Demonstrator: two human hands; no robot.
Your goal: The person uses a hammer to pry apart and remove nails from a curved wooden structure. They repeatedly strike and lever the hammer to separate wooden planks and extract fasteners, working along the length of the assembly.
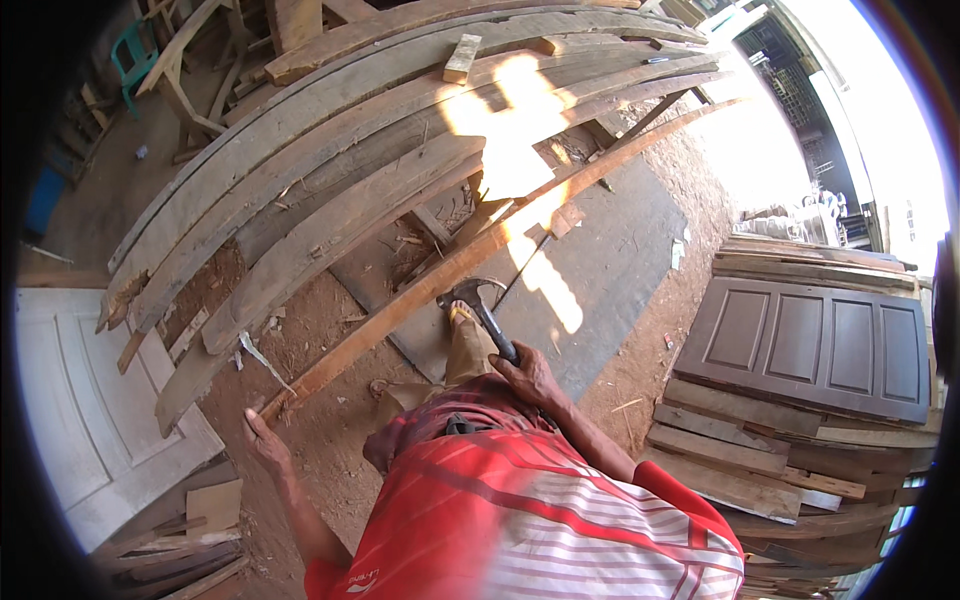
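In my right hand is a claw hammer, gripped by its dark handle. Its metal head points away from me, above my sandalled foot. My left hand is at the near end of a long, narrow brown wooden plank, with fingers along its end; the thumb is hard to make out. The plank slants from there up to the far right, passing over a short wooden block. A thin pale strip hangs against the plank close to my left hand.
Several long, weathered boards lie beyond the plank, with a small wood block on them. A dark flat sheet covers part of the dirt floor. A white panelled door lies left; a brown one rests on stacked timber right.
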